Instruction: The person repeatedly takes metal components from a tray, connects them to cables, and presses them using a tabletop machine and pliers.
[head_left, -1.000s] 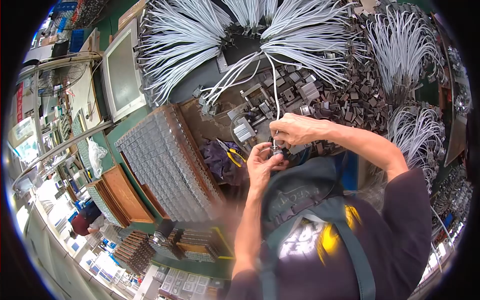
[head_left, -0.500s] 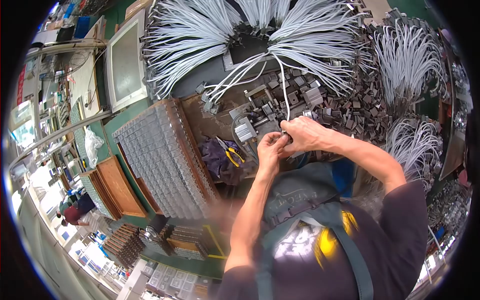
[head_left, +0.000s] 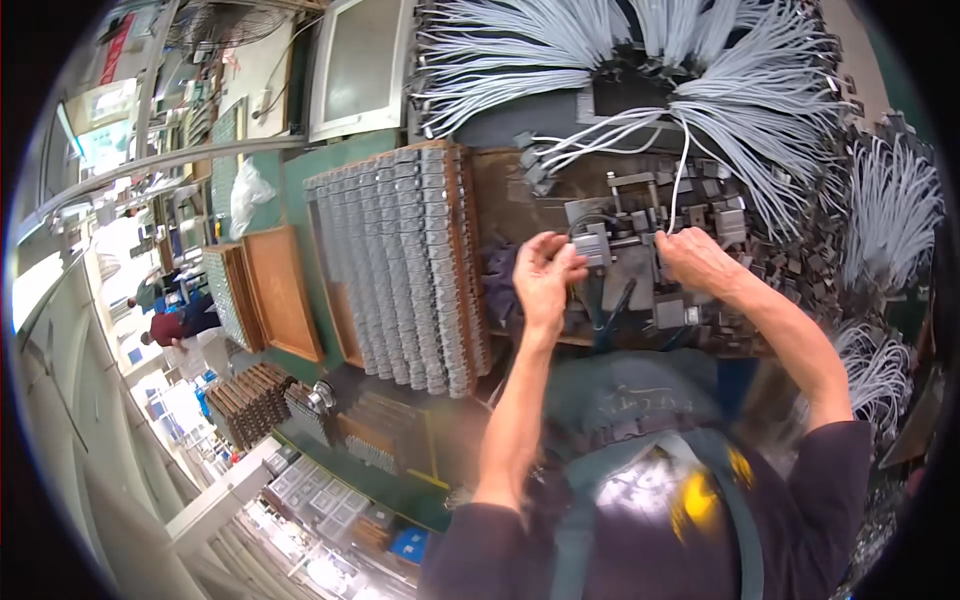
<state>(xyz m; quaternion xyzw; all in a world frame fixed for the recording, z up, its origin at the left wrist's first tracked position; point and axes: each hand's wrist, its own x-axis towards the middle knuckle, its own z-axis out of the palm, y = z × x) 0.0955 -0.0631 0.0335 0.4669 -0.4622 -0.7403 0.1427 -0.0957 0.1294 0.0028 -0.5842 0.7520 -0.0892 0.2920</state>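
Steadying the white cable (head_left: 679, 180) by its near end beside the metal fixture (head_left: 638, 221), we are pinching it in our right hand's (head_left: 700, 262) fingers (head_left: 672, 243), which should limit twisting, while our left hand (head_left: 545, 283), half-open and seemingly empty, is hovering left.

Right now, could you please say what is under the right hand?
A white cable reaches the right hand, and a metal fixture shows beside it; whatever lies directly beneath is covered.

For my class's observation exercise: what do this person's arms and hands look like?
The left hand and right hand are bare, without gloves. The forearms are bare too, with no markings visible. The sleeves are short and dark.
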